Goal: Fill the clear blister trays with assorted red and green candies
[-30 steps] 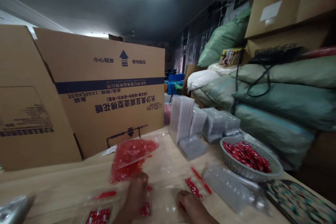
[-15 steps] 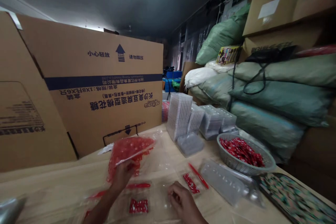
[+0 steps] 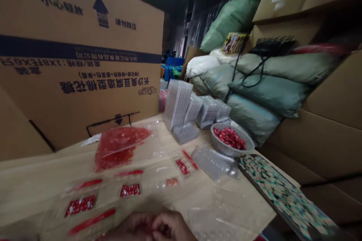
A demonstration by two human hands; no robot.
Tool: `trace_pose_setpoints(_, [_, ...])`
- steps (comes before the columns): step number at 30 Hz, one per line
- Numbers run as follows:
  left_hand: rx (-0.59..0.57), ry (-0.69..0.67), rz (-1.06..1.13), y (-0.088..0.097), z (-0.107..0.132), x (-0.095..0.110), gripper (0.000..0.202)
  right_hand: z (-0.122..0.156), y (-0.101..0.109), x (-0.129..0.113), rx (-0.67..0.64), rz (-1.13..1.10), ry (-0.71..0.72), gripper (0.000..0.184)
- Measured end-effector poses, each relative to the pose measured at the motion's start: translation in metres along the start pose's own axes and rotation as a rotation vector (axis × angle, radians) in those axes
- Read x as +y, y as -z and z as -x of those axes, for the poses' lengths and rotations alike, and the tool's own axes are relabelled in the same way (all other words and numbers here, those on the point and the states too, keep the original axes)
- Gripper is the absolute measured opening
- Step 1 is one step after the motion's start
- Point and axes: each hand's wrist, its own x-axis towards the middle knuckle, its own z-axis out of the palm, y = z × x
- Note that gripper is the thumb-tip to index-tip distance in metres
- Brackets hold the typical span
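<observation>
The left hand (image 3: 131, 226) and right hand (image 3: 171, 226) meet low in the view, fingers curled close together; blur hides what, if anything, they grasp. A red stick (image 3: 92, 221) lies just left of them, a red packet (image 3: 130, 189) beyond. Bare worktop (image 3: 250, 196) stretches right toward its slanting edge, where a patterned tray (image 3: 283, 192) lies; a cardboard box (image 3: 113, 98) walls the far left side.
</observation>
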Motion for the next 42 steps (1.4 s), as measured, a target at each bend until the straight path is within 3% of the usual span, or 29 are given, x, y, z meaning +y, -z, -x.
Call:
trace_pose_setpoints(2, [-0.074,0.025,0.103,-0.006,0.004,0.008,0.034,0.008,0.002,-0.009,0.05,0.003,0.092,0.014])
trace_pose_setpoints(4, [-0.039,0.02,0.087,-0.008,0.002,0.009,0.026,0.01,0.004,-0.017,0.071,0.12,0.227,0.013])
trace_pose_setpoints(7, [0.125,-0.013,-0.011,-0.008,-0.006,0.002,0.016,0.007,0.003,-0.018,0.074,0.446,0.378,0.014])
trace_pose_setpoints(10, [0.346,-0.098,-0.112,-0.011,-0.01,-0.002,0.012,0.002,-0.001,-0.012,0.14,0.689,0.434,0.016])
trace_pose_setpoints(14, [0.509,-0.192,-0.142,-0.017,-0.01,0.004,0.014,-0.006,-0.001,-0.012,0.22,0.692,0.379,0.02])
trace_pose_setpoints(17, [0.435,-0.182,-0.056,-0.019,-0.006,0.011,0.011,-0.007,0.004,-0.023,0.17,0.434,0.253,0.019])
trace_pose_setpoints(22, [0.166,-0.086,0.13,-0.015,0.008,0.018,0.023,-0.002,0.006,-0.038,0.069,-0.029,-0.092,0.009])
trace_pose_setpoints(26, [0.036,-0.01,0.215,-0.013,0.015,0.015,0.041,0.004,0.0,-0.04,0.051,-0.192,-0.187,0.009])
trace_pose_setpoints(29, [0.067,0.002,0.229,-0.017,0.017,0.011,0.044,0.011,-0.001,-0.04,0.125,-0.151,-0.148,0.006])
trace_pose_setpoints(34, [0.161,0.021,0.268,-0.03,0.01,0.008,0.039,0.017,0.01,-0.037,0.127,-0.027,0.25,0.015])
trace_pose_setpoints(37, [0.228,-0.03,0.121,-0.025,-0.008,0.011,0.034,-0.003,0.028,-0.023,0.123,0.12,0.231,0.009])
trace_pose_setpoints(42, [0.454,-0.245,-0.326,0.001,-0.05,0.012,0.008,-0.058,0.056,0.013,0.072,0.363,0.154,0.017])
